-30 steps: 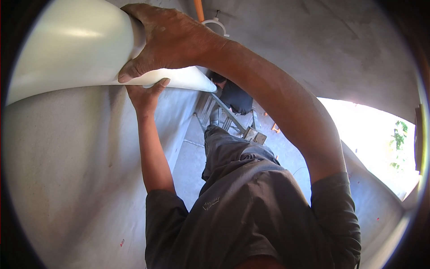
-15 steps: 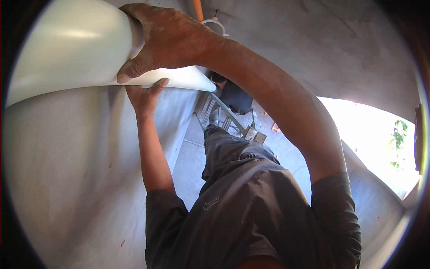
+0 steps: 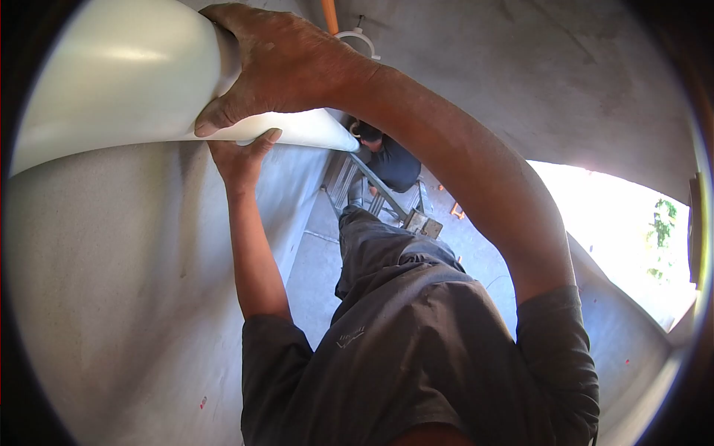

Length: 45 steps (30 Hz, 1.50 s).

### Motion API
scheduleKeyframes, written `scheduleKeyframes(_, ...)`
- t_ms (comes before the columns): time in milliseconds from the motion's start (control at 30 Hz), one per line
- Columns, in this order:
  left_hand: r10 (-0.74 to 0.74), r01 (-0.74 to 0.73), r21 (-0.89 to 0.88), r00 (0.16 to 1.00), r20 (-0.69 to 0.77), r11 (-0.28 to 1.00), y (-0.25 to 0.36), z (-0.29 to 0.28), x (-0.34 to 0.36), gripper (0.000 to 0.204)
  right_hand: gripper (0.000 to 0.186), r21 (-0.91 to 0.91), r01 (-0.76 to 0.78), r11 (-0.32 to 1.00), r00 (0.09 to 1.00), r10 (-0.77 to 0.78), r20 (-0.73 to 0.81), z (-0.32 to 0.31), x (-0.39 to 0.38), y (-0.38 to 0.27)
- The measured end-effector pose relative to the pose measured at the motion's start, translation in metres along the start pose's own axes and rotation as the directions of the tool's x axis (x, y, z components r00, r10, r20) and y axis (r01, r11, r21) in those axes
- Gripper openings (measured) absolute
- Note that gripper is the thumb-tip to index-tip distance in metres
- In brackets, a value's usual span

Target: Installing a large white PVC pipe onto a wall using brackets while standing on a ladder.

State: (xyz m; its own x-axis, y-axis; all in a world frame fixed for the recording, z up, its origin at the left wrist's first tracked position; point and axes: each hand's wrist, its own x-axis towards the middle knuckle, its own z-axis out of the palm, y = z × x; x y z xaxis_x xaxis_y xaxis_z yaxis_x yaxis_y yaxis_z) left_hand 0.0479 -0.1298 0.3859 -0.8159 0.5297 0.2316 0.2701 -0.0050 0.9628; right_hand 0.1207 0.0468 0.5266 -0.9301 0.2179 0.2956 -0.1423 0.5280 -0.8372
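A thick white pipe (image 3: pixel 119 82) runs across the upper left along the wall, narrowing with distance toward the middle. My right hand (image 3: pixel 275 67) is wrapped over it from the near side, thumb low on its face and fingers reaching to its top. My left hand (image 3: pixel 236 162) grips the pipe's underside from below, with the thumb showing and the other fingers mostly hidden. A white ring clamp (image 3: pixel 366 41) hangs from a rod just beyond my right hand, beside an orange pipe (image 3: pixel 329 15).
A co-worker in dark clothing (image 3: pixel 394 163) crouches near the pipe's far end. Below are a metal ladder or stand (image 3: pixel 394 204), small orange pieces (image 3: pixel 457 212) and the grey floor (image 3: pixel 312 275). A concrete wall (image 3: pixel 111 282) stands left, the grey ceiling (image 3: pixel 565 97) above, a bright opening (image 3: pixel 610 223) right.
The co-worker at the far end has shifted slightly, with more of the head and a hand showing. My hands and the pipe stay almost still.
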Motion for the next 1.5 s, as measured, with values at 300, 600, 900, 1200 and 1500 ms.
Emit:
scheduleKeyframes(300, 0.003, -0.002, -0.012, 1.0, 0.021, 1.0, 0.002, 0.0, 0.0, 0.083, 0.099, 0.015, 0.006, 1.0, 1.0, -0.006, 0.002, -0.001, 0.0, 0.0)
scheduleKeyframes(600, -0.002, 0.003, -0.007, 1.0, 0.022, 1.0, 0.0, -0.001, 0.001, 0.082, 0.098, 0.012, 0.003, 1.0, 1.0, -0.003, 0.006, 0.0, 0.001, 0.001)
scheduleKeyframes(900, 0.012, -0.012, -0.041, 1.0, -0.014, 0.999, 0.005, 0.001, 0.002, 0.085, 0.097, -0.028, 0.089, 0.996, 0.995, -0.09, -0.046, 0.002, 0.006, 0.003)
scheduleKeyframes(1200, -0.017, 0.018, -0.039, 0.999, 0.027, 0.999, -0.006, -0.006, 0.002, 0.088, 0.098, -0.052, 0.006, 0.999, 1.0, -0.004, 0.03, -0.005, 0.005, -0.008)
scheduleKeyframes(1500, 0.005, 0.002, -0.173, 0.999, 0.04, 0.985, 0.011, 0.004, 0.002, 0.094, 0.097, 0.139, -0.068, 0.988, 0.932, 0.014, 0.361, -0.062, 0.037, -0.03)
